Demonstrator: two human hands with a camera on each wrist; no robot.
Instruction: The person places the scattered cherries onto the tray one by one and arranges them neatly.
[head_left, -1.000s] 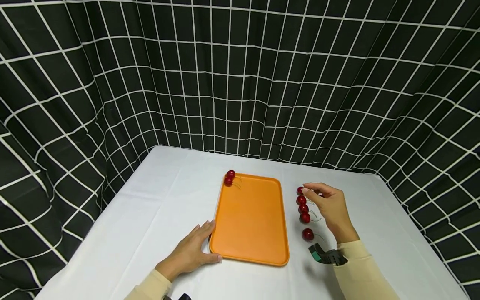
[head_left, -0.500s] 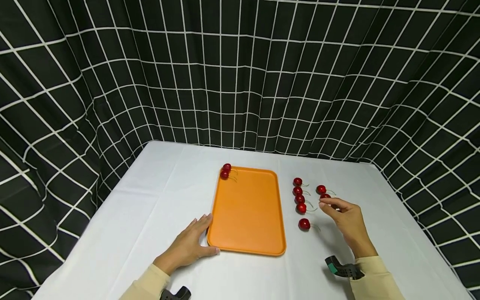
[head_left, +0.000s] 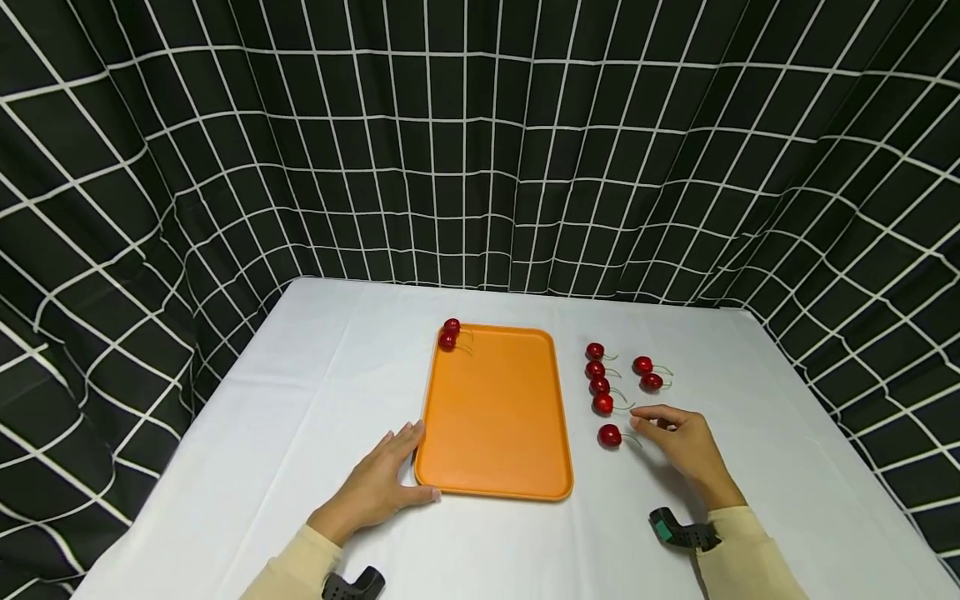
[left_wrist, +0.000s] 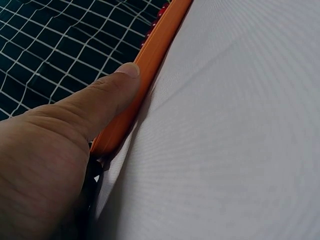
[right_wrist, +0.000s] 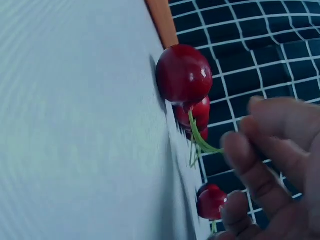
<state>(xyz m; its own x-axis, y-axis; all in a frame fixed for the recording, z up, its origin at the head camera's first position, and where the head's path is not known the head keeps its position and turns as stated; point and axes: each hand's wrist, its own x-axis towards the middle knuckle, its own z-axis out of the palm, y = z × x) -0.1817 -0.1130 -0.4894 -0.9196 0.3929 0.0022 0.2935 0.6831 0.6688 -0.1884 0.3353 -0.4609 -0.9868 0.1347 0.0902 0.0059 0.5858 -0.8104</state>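
Cherries (head_left: 603, 404), nine in all, are seen in the head view, each red and most with a thin stem trailing rightward. Four are lined up in a column right of the frame's centre, set close together, with a lone cherry (head_left: 610, 435) placed below them, a little apart. A pair of cherries (head_left: 651, 382) is found to the right of the column, while another pair of cherries (head_left: 447, 342) is set at the upper-left corner of the orange tray (head_left: 495, 417), overlapping its rim in the frame.

The tray is laid flat in the middle of the frame on a white cloth (head_left: 337, 400). Its lower-left corner is touched by the left hand (head_left: 378, 483), whose fingers are extended along the left edge, with the thumb spread along the lower edge; nothing is gripped. In the left wrist view the thumb is rested against the orange rim.

The right hand (head_left: 686, 450) is held at the lower right, its fingers loosely bent with small gaps between them, and no cherry is grasped. In the right wrist view the end of a green stem (right_wrist: 199, 136) is seen right by a fingertip; whether it is touched cannot be told.

Dark fabric with white grid lines (head_left: 450, 150) is hung across the upper frame. Beige sleeves (head_left: 750, 558) are worn on both arms.
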